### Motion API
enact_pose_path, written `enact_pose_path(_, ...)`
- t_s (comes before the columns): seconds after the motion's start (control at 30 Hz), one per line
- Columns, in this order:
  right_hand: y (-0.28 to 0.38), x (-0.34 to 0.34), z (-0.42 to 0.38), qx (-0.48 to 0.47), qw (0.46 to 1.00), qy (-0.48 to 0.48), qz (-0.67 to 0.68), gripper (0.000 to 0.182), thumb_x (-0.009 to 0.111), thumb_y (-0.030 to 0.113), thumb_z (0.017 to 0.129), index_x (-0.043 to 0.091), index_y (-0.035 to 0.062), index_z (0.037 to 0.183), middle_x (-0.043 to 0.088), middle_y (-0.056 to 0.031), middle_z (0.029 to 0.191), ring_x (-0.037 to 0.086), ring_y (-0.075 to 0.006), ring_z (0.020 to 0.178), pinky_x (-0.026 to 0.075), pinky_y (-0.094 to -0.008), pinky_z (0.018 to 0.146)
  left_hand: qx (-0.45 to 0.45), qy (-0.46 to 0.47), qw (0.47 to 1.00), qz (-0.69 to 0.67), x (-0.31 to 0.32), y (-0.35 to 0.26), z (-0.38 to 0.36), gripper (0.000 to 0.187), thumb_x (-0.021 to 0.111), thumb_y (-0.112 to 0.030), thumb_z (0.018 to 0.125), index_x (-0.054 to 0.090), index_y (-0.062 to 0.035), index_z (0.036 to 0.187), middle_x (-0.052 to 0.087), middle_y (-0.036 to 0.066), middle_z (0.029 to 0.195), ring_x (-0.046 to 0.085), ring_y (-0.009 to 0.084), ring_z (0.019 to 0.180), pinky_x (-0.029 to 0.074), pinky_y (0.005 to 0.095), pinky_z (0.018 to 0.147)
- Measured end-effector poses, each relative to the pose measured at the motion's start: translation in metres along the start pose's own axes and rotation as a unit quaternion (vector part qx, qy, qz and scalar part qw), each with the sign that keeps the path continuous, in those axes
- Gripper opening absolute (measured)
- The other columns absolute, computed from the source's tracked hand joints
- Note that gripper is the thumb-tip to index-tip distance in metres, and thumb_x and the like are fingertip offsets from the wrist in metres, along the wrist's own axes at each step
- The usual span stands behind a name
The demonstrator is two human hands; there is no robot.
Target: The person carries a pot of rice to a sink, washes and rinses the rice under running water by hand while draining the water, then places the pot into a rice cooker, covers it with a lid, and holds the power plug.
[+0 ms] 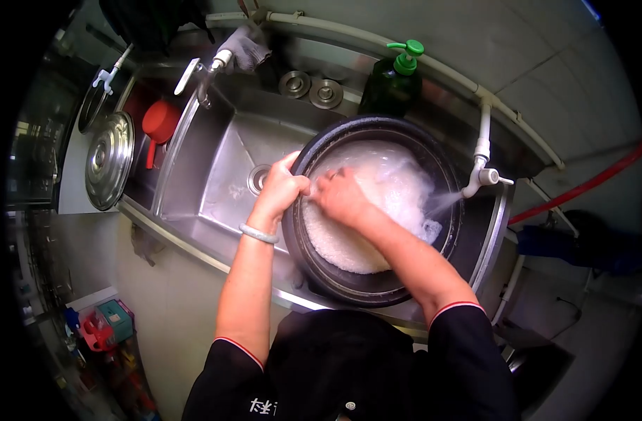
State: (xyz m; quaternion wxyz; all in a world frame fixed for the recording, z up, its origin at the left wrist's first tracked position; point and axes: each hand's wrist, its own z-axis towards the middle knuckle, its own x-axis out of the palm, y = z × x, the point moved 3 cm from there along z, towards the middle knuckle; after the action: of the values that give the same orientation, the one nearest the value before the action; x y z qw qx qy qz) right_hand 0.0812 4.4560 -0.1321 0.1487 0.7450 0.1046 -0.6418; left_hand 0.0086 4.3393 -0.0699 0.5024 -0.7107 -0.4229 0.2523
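A large dark round pot [307,247] stands in the right part of the steel sink, with white rice [349,247] inside. Water sprays from a white tap [481,177] onto the pot's right side, and the rice there looks wet and glossy. My left hand [280,188] is closed on the pot's left rim, thumb toward the inside. Inside the pot, close to that rim, my right hand [340,196] has its fingers curled at the rice. Its fingertips are partly hidden, near my left thumb. A pale bangle [258,234] circles my left wrist.
Left of the pot lies a sink basin [223,175] with a drain [259,179]. A green pump bottle [391,84] stands behind the pot, near two metal drain strainers [310,89]. Farther left are a red dipper [160,123], a metal lid [109,161] and another tap [212,74].
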Motion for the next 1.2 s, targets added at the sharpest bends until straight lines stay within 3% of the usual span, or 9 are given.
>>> enact_pose_path(0.27,-0.116,0.015,-0.055,0.246,0.96,0.111,0.08,0.039,0.06,0.045,0.088,0.064,0.0186,0.117,0.059,-0.0142,0.118,0.061,-0.0354,0.107,0.051,-0.0478,0.087,0.016,-0.002,1.0,0.004,0.008,0.002,-0.001,0.051,0.057,0.008,0.061,0.064,0.0033,0.111,0.062,0.002,0.083,0.055,0.0094,0.07,0.046,0.0235,0.062)
enact_pose_path(0.57,-0.043,0.089,-0.159,0.166,0.941,0.279,0.099,0.029,0.048,0.013,0.09,0.066,0.0018,0.108,0.059,-0.0258,0.116,0.062,-0.0394,0.104,0.052,-0.0451,0.088,0.012,0.006,0.999,0.038,0.007,0.0,-0.001,0.058,0.053,0.009,0.057,0.063,0.0034,0.113,0.065,0.004,0.093,0.058,0.0131,0.08,0.047,0.0223,0.072)
enact_pose_path(0.67,0.015,0.038,-0.134,0.175,0.914,0.325,0.171,0.031,0.05,0.011,0.087,0.063,-0.0022,0.112,0.057,-0.0296,0.12,0.062,-0.0402,0.105,0.053,-0.0447,0.09,0.019,0.01,0.999,0.033,0.005,0.0,0.0,0.058,0.052,0.008,0.057,0.062,0.0033,0.114,0.065,0.004,0.092,0.058,0.0128,0.079,0.047,0.022,0.071)
enact_pose_path(0.8,0.043,-0.016,-0.105,0.154,0.922,0.132,0.33,0.038,0.059,0.007,0.083,0.053,-0.0024,0.119,0.058,-0.0262,0.109,0.063,-0.0391,0.098,0.054,-0.0446,0.084,0.016,0.0,1.0,0.013,0.001,0.002,0.002,0.052,0.053,0.008,0.061,0.064,0.0019,0.111,0.064,0.002,0.082,0.055,0.0105,0.069,0.046,0.023,0.063)
enact_pose_path(1.0,0.011,-0.103,-0.098,0.148,0.953,-0.18,0.192,0.021,0.064,0.008,0.083,0.063,0.0,0.102,0.061,-0.0168,0.09,0.064,-0.0348,0.085,0.055,-0.0398,0.075,0.01,-0.014,1.0,0.007,-0.004,0.002,0.002,0.056,0.052,0.008,0.058,0.062,0.0022,0.112,0.063,0.003,0.084,0.056,0.0105,0.068,0.046,0.0227,0.061)
enact_pose_path(1.07,-0.001,-0.115,-0.106,0.167,0.943,-0.155,0.241,0.013,0.065,0.007,0.082,0.069,0.0014,0.093,0.065,-0.0139,0.084,0.066,-0.0334,0.083,0.055,-0.0392,0.075,0.0,-0.009,1.0,0.008,-0.001,-0.002,0.0,0.056,0.052,0.009,0.058,0.063,0.0012,0.112,0.063,0.002,0.083,0.056,0.0105,0.069,0.047,0.0229,0.062)
enact_pose_path(1.13,-0.01,-0.108,-0.112,0.174,0.78,-0.065,0.597,0.014,0.065,0.005,0.081,0.072,0.0045,0.093,0.069,-0.0141,0.087,0.068,-0.0328,0.085,0.055,-0.0378,0.076,0.008,-0.008,1.0,-0.001,0.003,-0.002,-0.002,0.055,0.052,0.01,0.058,0.063,0.0006,0.112,0.062,0.002,0.083,0.056,0.0111,0.069,0.046,0.0231,0.062)
enact_pose_path(1.17,-0.014,-0.085,-0.117,0.186,0.882,-0.105,0.42,0.012,0.064,0.006,0.083,0.072,0.005,0.092,0.071,-0.0136,0.092,0.069,-0.0319,0.087,0.055,-0.0366,0.077,0.012,-0.008,1.0,0.01,0.005,-0.004,-0.003,0.055,0.052,0.01,0.058,0.063,0.0007,0.111,0.062,0.002,0.083,0.056,0.0114,0.069,0.046,0.0231,0.062)
enact_pose_path(1.2,-0.014,-0.066,-0.126,0.187,0.883,-0.106,0.418,0.012,0.064,0.006,0.083,0.072,0.005,0.092,0.071,-0.0136,0.092,0.069,-0.0319,0.087,0.055,-0.0366,0.077,0.017,-0.007,1.0,0.022,0.008,-0.007,-0.004,0.054,0.052,0.009,0.058,0.064,0.0009,0.111,0.062,0.002,0.083,0.056,0.0116,0.07,0.046,0.0232,0.062)
